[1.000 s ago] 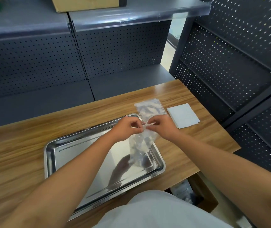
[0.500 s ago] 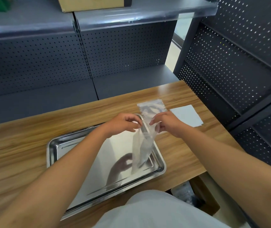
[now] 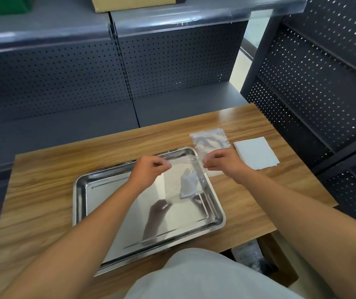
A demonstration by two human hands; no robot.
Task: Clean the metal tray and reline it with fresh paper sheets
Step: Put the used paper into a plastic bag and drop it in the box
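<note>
A shiny metal tray (image 3: 80,197) lies on the wooden table (image 3: 43,190), its floor bare and mirror-like. Above its far right part hangs a thin transparent sheet (image 3: 179,182), stretched between both hands. My left hand (image 3: 151,169) pinches the sheet's top left corner. My right hand (image 3: 224,161) pinches its top right corner. The sheet's lower edge hangs over the tray; whether it touches the tray floor I cannot tell. A small stack of white paper sheets (image 3: 257,153) lies on the table to the right of the tray.
A clear plastic packet (image 3: 210,141) lies flat just beyond the tray's far right corner. Grey perforated shelving (image 3: 172,61) rises behind and to the right of the table. A cardboard box (image 3: 134,3) stands on the upper shelf. A bin (image 3: 280,268) sits below the table's right edge.
My hands have moved apart, spreading the transparent sheet from a narrow hanging strip into a wide flat sheet over the tray. The camera view has tilted slightly.
</note>
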